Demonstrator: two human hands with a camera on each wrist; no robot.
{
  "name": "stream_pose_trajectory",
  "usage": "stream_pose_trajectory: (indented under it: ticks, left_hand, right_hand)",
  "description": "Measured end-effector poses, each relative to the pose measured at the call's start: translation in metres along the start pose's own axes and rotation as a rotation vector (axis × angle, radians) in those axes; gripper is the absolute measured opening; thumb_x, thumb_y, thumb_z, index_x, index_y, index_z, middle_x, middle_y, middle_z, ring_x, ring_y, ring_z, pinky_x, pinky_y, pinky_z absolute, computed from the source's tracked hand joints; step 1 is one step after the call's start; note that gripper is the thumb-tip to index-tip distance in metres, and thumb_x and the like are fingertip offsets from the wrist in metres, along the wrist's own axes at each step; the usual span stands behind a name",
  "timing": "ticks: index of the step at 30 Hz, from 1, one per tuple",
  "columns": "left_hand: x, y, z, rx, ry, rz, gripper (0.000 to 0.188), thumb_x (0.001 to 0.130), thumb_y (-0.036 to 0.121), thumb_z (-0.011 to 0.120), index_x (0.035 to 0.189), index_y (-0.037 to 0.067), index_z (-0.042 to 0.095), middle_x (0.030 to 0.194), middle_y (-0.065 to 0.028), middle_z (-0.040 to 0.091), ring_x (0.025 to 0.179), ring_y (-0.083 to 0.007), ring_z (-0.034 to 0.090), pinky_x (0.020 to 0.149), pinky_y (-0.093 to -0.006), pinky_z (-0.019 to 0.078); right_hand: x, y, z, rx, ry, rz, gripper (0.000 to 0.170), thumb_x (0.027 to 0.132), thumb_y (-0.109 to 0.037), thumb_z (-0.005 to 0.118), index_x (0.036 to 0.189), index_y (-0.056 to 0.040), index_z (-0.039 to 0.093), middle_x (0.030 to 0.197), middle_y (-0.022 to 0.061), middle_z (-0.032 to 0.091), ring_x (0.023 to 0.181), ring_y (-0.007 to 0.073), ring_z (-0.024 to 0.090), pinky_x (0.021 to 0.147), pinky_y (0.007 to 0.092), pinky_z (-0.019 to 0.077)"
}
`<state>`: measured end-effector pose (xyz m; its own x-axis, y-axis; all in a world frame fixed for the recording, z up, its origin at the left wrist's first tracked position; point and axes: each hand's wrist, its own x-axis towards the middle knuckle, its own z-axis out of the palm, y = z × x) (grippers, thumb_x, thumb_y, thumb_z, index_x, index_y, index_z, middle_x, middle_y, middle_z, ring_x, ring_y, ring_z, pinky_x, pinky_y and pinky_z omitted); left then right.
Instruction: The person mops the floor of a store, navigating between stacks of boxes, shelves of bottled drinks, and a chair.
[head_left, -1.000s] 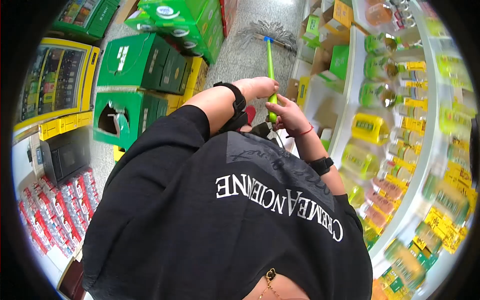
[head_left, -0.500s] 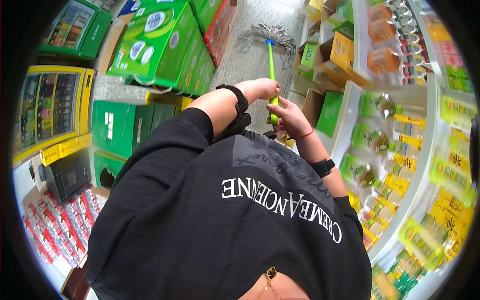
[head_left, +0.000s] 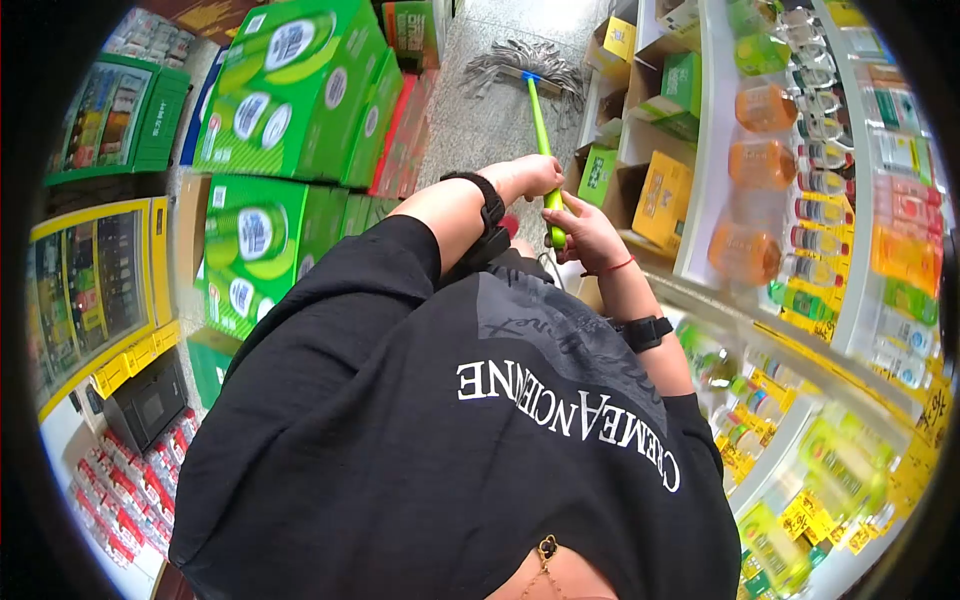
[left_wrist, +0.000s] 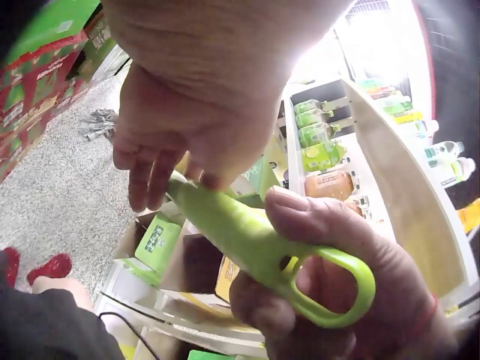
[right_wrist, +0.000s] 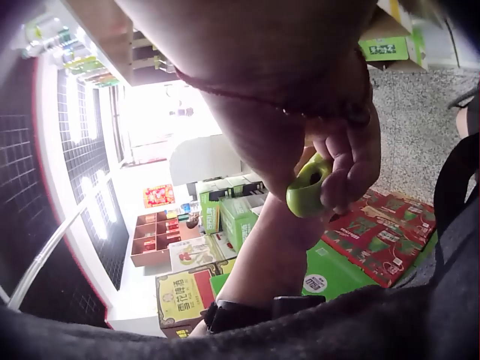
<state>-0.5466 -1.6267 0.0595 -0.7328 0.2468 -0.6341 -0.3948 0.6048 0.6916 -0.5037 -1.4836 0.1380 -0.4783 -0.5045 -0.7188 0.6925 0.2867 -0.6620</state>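
A mop with a bright green handle (head_left: 540,122) slopes away from my body, its grey string head (head_left: 526,68) spread on the speckled floor. My left hand (head_left: 532,177) grips the handle a little below its top end. Closer to my body, my right hand (head_left: 585,236) holds the handle's top grip, which ends in a green hanging loop (left_wrist: 352,281). In the left wrist view the thumb of my right hand (left_wrist: 337,232) lies along the grip. From the right wrist, the loop (right_wrist: 306,192) pokes out beside the curled fingers of my right hand (right_wrist: 341,161).
Stacked green cartons (head_left: 290,100) and a red carton (head_left: 398,140) line the aisle's left side. Along the right run white shelves (head_left: 705,150) with orange drink bottles (head_left: 762,165) and open boxes (head_left: 665,200). A yellow-framed drinks cooler (head_left: 95,290) stands farther left.
The cartons and shelves have slid toward me in the head view as I move forward along the aisle. The mop travels with me, and both hands keep their hold on the handle.
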Motion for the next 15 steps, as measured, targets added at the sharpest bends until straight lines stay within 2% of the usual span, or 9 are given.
stream_pose_trajectory:
  ticks: [2, 4, 5, 6, 8, 10, 12, 14, 15]
  left_hand:
    - [0.040, 0.006, -0.020, -0.008, 0.007, 0.006, 0.041, 0.081, 0.030, 0.052, 0.115, 0.008, 0.052, 0.093, -0.0161, 0.061, 0.071, -0.0244, 0.063, 0.060, -0.0330, 0.0519]
    - [0.074, 0.020, -0.044, -0.066, 0.117, -0.064, 0.044, 0.079, 0.031, 0.056, 0.115, 0.006, 0.051, 0.093, -0.0176, 0.061, 0.071, -0.0247, 0.063, 0.062, -0.0337, 0.0519]
    - [0.093, 0.026, -0.056, -0.076, 0.192, -0.057, 0.048, 0.077, 0.032, 0.058, 0.113, 0.000, 0.051, 0.091, -0.0188, 0.061, 0.069, -0.0247, 0.063, 0.059, -0.0339, 0.0519]
    - [0.113, 0.035, -0.070, -0.070, 0.201, -0.055, 0.048, 0.077, 0.032, 0.058, 0.113, 0.000, 0.051, 0.091, -0.0188, 0.061, 0.069, -0.0247, 0.063, 0.059, -0.0339, 0.0519]
    - [0.149, 0.054, -0.100, -0.082, 0.143, -0.153, 0.051, 0.078, 0.032, 0.058, 0.114, -0.003, 0.049, 0.088, -0.0197, 0.061, 0.064, -0.0246, 0.063, 0.055, -0.0328, 0.0518]
    - [0.185, 0.066, -0.122, -0.024, 0.102, -0.143, 0.053, 0.078, 0.033, 0.058, 0.114, -0.004, 0.048, 0.086, -0.0188, 0.061, 0.061, -0.0243, 0.062, 0.053, -0.0322, 0.0513]
    - [0.217, 0.084, -0.153, 0.014, 0.090, -0.118, 0.054, 0.078, 0.033, 0.058, 0.115, -0.004, 0.047, 0.083, -0.0179, 0.062, 0.059, -0.0239, 0.062, 0.050, -0.0317, 0.0509]
    - [0.232, 0.094, -0.169, 0.064, 0.152, -0.113, 0.040, 0.083, 0.035, 0.050, 0.087, -0.002, 0.062, 0.069, -0.0133, 0.063, 0.053, -0.0223, 0.061, 0.051, -0.0324, 0.0501]
    - [0.238, 0.099, -0.180, 0.027, 0.134, -0.123, 0.039, 0.083, 0.034, 0.049, 0.088, -0.003, 0.062, 0.071, -0.0133, 0.063, 0.054, -0.0221, 0.062, 0.050, -0.0328, 0.0507]
  right_hand:
    - [0.018, -0.030, -0.013, 0.064, -0.002, -0.014, 0.045, 0.080, -0.020, 0.061, 0.119, -0.0094, 0.042, 0.073, -0.0005, 0.053, 0.053, 0.0096, 0.056, 0.037, 0.0218, 0.0434]
    - [0.044, -0.058, -0.036, 0.060, 0.043, -0.020, 0.035, 0.079, -0.019, 0.062, 0.110, -0.0093, 0.047, 0.064, 0.0017, 0.056, 0.042, 0.0086, 0.051, 0.036, 0.0211, 0.0405]
    - [0.059, -0.072, -0.050, 0.047, 0.021, -0.039, 0.034, 0.079, -0.019, 0.062, 0.108, -0.0092, 0.048, 0.063, 0.0015, 0.055, 0.040, 0.0081, 0.049, 0.035, 0.0214, 0.0393]
    - [0.073, -0.088, -0.065, 0.045, 0.017, -0.048, 0.034, 0.079, -0.019, 0.062, 0.108, -0.0092, 0.048, 0.063, 0.0015, 0.055, 0.040, 0.0081, 0.049, 0.035, 0.0214, 0.0393]
    - [0.097, -0.120, -0.092, 0.041, 0.004, -0.043, 0.033, 0.079, -0.019, 0.062, 0.107, -0.0092, 0.048, 0.063, 0.0015, 0.054, 0.039, 0.0082, 0.047, 0.035, 0.0213, 0.0383]
    - [0.115, -0.150, -0.115, 0.091, 0.011, -0.045, 0.034, 0.079, -0.019, 0.062, 0.108, -0.0092, 0.048, 0.062, 0.0017, 0.053, 0.038, 0.0087, 0.047, 0.035, 0.0221, 0.0386]
    - [0.135, -0.185, -0.137, -0.014, -0.044, -0.013, 0.033, 0.080, -0.020, 0.061, 0.109, -0.0107, 0.048, 0.068, -0.0019, 0.053, 0.048, 0.0069, 0.052, 0.036, 0.0200, 0.0387]
    - [0.151, -0.213, -0.151, -0.022, -0.062, 0.014, 0.029, 0.080, -0.020, 0.060, 0.105, -0.0105, 0.049, 0.063, -0.0015, 0.052, 0.046, 0.0068, 0.051, 0.036, 0.0197, 0.0383]
    - [0.159, -0.225, -0.158, -0.051, -0.062, 0.037, 0.029, 0.080, -0.020, 0.060, 0.105, -0.0104, 0.049, 0.062, -0.0013, 0.052, 0.045, 0.0072, 0.050, 0.035, 0.0197, 0.0381]
